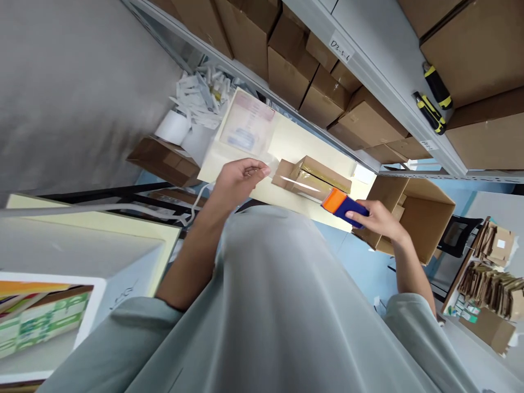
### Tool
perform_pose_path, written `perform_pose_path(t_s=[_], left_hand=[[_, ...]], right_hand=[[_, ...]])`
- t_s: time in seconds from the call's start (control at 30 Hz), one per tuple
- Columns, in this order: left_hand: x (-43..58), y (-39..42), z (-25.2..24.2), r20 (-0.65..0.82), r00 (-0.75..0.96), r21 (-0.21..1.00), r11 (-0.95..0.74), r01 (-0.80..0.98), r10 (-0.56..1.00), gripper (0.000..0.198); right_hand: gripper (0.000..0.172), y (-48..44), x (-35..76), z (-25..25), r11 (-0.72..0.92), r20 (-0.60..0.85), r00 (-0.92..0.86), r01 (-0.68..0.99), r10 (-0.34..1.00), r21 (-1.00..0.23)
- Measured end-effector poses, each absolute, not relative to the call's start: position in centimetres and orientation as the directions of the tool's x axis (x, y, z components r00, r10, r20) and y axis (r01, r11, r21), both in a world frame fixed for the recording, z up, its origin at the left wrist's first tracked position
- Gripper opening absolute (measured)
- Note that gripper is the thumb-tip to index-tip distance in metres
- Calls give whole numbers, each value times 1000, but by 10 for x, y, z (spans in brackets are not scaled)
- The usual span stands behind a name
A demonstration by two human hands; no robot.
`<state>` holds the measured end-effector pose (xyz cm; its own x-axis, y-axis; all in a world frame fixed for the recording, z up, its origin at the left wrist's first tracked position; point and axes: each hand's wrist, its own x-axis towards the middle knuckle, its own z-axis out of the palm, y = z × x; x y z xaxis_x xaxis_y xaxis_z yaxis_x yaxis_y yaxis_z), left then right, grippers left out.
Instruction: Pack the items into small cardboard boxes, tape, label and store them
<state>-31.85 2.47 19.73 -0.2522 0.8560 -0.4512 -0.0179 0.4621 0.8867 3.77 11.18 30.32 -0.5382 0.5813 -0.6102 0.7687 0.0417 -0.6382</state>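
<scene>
My right hand [374,218] grips a navy-blue and orange tape dispenser [341,207] over the front edge of the cream table [290,139]. A shiny clear strip of tape [305,188] stretches from the dispenser's orange end toward my left hand [241,180]. The thumb and fingers of that hand are pinched on the tape's free end. Just beyond the strip lies a small brown cardboard box [323,174] with glossy tape along it. Left of the box, a clear plastic sleeve with a pinkish printed sheet [249,123] rests flat on the table.
Above the table runs a metal shelf [356,52] with brown cartons [295,60] and two yellow-black utility knives [436,87]. A large open carton [426,218] stands right. White paper scraps [200,93] heap at the far left; a white box [94,305] is lower left.
</scene>
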Motion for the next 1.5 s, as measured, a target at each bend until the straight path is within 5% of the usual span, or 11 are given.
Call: perform_pose_path(t_s=[0.4,1.1,1.5], left_hand=[[-302,74,113,-584,-243,811,563,-156,774,28],[-296,58,62,-686,-201,726,675,-133,699,18],[-282,41,62,-674,-170,736,635,-233,719,46]], right_hand=[[64,189,54,242,-190,-821,-427,832,380,-521],[60,158,68,175,-222,-809,-497,790,315,-572],[61,164,84,183,-313,-826,-523,764,211,-564]])
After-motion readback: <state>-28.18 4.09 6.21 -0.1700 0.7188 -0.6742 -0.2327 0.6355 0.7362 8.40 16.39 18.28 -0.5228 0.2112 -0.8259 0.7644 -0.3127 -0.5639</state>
